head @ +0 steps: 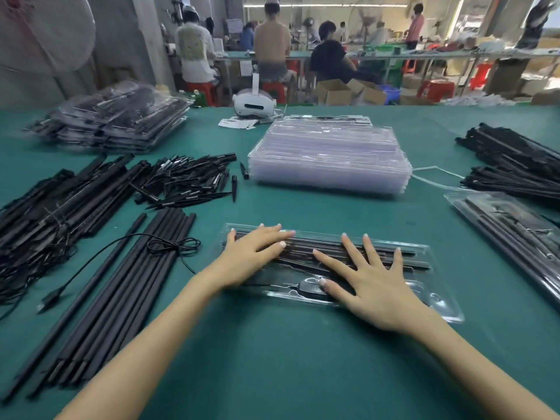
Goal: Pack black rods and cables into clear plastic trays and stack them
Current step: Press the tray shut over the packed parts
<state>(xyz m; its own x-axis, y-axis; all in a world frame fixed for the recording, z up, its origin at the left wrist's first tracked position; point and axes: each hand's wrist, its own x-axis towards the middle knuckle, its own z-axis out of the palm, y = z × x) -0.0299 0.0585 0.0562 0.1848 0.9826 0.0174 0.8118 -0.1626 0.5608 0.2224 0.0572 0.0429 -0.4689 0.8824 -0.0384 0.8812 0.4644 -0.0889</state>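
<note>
A clear plastic tray (pixel 436 307) lies in front of me on the green table, holding black rods (pixel 418 262) and a black cable part (pixel 309 287). My left hand (pixel 251 256) presses flat on the tray's left end with straight fingers. My right hand (pixel 369 280) lies flat with spread fingers over the tray's middle. Loose black rods (pixel 121 286) lie to the left, a coiled cable (pixel 172 245) across them. Empty clear trays (pixel 330 159) are stacked behind.
Filled trays (pixel 118 119) are piled at the back left. Another filled tray (pixel 509 234) lies at the right, with black rod bundles (pixel 515 165) beyond it. Small black pieces (pixel 188 177) and bundled cables (pixel 39 219) sit left. A white headset (pixel 253 103) stands at the far edge.
</note>
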